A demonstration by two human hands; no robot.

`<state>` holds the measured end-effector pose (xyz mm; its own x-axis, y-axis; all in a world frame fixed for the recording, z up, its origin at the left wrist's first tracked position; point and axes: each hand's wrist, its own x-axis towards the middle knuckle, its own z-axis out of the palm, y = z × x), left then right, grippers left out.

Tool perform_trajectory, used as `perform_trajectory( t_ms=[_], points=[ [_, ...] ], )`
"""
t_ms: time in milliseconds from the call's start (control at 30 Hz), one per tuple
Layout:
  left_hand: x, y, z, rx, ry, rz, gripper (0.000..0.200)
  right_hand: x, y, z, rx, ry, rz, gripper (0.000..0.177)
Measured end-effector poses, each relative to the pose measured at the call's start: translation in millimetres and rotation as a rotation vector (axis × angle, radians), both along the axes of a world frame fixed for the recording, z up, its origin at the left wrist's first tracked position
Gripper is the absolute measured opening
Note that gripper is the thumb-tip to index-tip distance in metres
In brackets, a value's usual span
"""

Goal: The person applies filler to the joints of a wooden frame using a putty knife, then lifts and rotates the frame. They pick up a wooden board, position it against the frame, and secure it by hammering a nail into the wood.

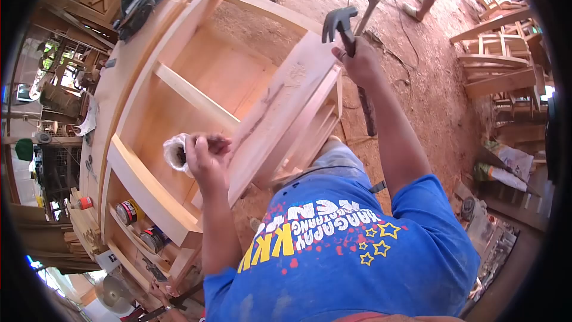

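My right hand [362, 65] is wrapped round a claw hammer [341, 24], its metal head up and its dark handle hanging below my fist. On the left, my left hand [207, 158] has its fingers curled at a white, translucent plastic bag or cup [176, 152] with something dark inside. Both hands are over or beside a pale wooden furniture frame [286, 89] with curved rails and a middle crosspiece [193, 96]. Sawdust lies on its wide board near me.
Cans [127, 211] stand at the frame's lower left. A power tool [138, 9] rests on the curved board at upper left. Another person's legs [426, 0] show at upper right, above wooden chairs [503, 62]. Another person's hand [161, 295] is at lower left.
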<state>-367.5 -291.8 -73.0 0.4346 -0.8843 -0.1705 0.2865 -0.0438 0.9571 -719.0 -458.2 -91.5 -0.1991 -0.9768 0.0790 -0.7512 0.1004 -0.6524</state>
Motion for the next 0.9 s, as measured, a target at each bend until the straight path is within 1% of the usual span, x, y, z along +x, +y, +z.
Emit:
perform_trajectory(
  t_ms=[100,133,200,267,300,333,367,400,433,467,500,567,600,667,700,767,800,833,900],
  points=[
    [-44.6,-32.6,10.9,0.085,0.214,-0.137,0.012,-28.3,29.9,12.8,0.101,-0.169,0.001,0.037],
    [-56.7,-42.7,12.0,0.116,0.306,-0.197,0.011,-49.7,31.8,-17.0,0.157,-0.306,0.003,0.027],
    [-84.0,-62.0,13.0,0.141,0.443,-0.271,0.011,-73.3,47.8,-16.5,0.211,-0.344,0.041,0.02],
    [-114.6,-77.0,19.5,0.154,0.448,-0.277,0.013,-108.9,52.2,-54.9,0.132,-0.205,0.123,0.019],
    [-129.2,-83.7,19.9,0.167,0.449,-0.278,0.014,-123.8,54.5,-69.5,0.146,-0.233,0.153,0.02],
    [-138.1,-89.5,16.1,0.138,0.477,-0.325,0.016,-138.0,58.5,-82.6,0.164,-0.262,0.179,0.021],
    [-152.5,-96.2,13.6,0.134,0.442,-0.294,0.017,-150.4,60.9,-88.5,0.188,-0.29,0.203,0.021],
    [-167.2,-105.9,11.7,0.129,0.405,-0.266,0.019,-162.2,60.2,-91.7,0.281,-0.322,0.201,0.023],
    [-177.9,-114.7,10.8,0.122,0.367,-0.239,0.021,-172.3,59.1,-91.2,0.372,-0.35,0.197,0.025],
    [-183.7,-121.7,10.9,0.079,0.336,-0.258,0.026,-180.5,55.0,-87.7,0.461,-0.373,0.195,0.028],
    [-188.5,-126.9,10.5,0.09,0.263,-0.254,0.026,-186.4,49.2,-81.2,0.519,-0.391,0.195,0.027],
    [-193.8,-141.8,10.1,0.097,0.109,-0.252,0.026,-190.1,31.3,-54.0,0.612,-0.425,0.193,0.028],
    [-194.8,-148.9,11.0,0.099,-0.051,-0.238,0.019,-190.3,22.9,-39.2,0.573,-0.452,0.236,0.027],
    [-197.7,-163.8,10.5,0.09,-0.119,-0.173,0.014,-187.3,5.1,-7.6,0.487,-0.511,0.313,0.028],
    [-199.2,-167.3,10.4,0.084,-0.153,-0.143,0.012,-184.8,2.9,9.9,0.455,-0.586,0.345,0.028],
    [-198.0,-177.2,7.6,0.081,0.002,-0.104,0.007,-179.5,2.2,39.7,0.362,-0.739,0.402,0.028],
    [-196.2,-182.7,8.5,0.077,0.081,-0.09,0.004,-182.8,4.9,44.3,0.397,-0.722,0.428,0.026],
    [-195.2,-185.9,11.4,0.055,0.164,-0.077,0.003,-187.3,9.5,39.4,0.362,-0.619,0.434,0.026],
    [-195.4,-184.7,11.1,0.02,0.353,-0.043,0.001,-199.1,22.7,7.3,0.307,-0.394,0.443,0.025]
  ],
)
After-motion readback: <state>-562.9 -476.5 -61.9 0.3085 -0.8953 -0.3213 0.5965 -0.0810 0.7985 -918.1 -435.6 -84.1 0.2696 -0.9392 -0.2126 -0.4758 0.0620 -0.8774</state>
